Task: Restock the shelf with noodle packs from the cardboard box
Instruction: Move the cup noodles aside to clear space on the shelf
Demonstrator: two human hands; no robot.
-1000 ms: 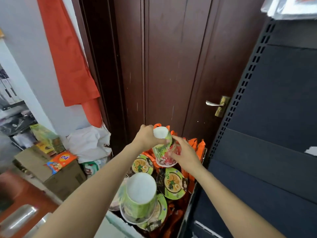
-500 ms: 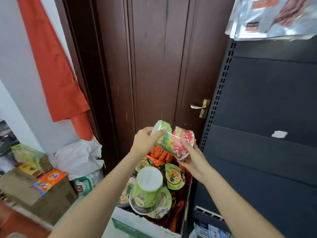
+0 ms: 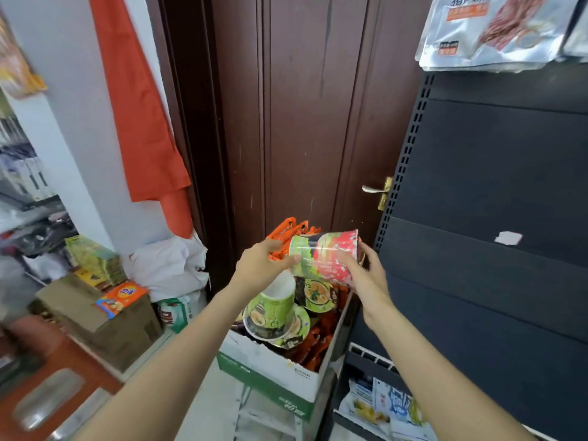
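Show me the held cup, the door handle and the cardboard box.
held cup (image 3: 331, 259): head view, on its red side wall.
door handle (image 3: 374, 188): head view, on the lever.
cardboard box (image 3: 270, 374): head view, on its white front wall.

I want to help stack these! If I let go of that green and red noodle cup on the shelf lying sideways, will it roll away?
Probably. The noodle cup is round and tapered, so on its side it would likely roll in a curve. It looks light: the left hand and right hand hold it by fingertips. Its shiny wrap may be slippery. Standing on the wide end seems steadier, like the green cup in the box.

bare forearms, left hand (image 3: 259, 265), right hand (image 3: 366, 275), sleeveless
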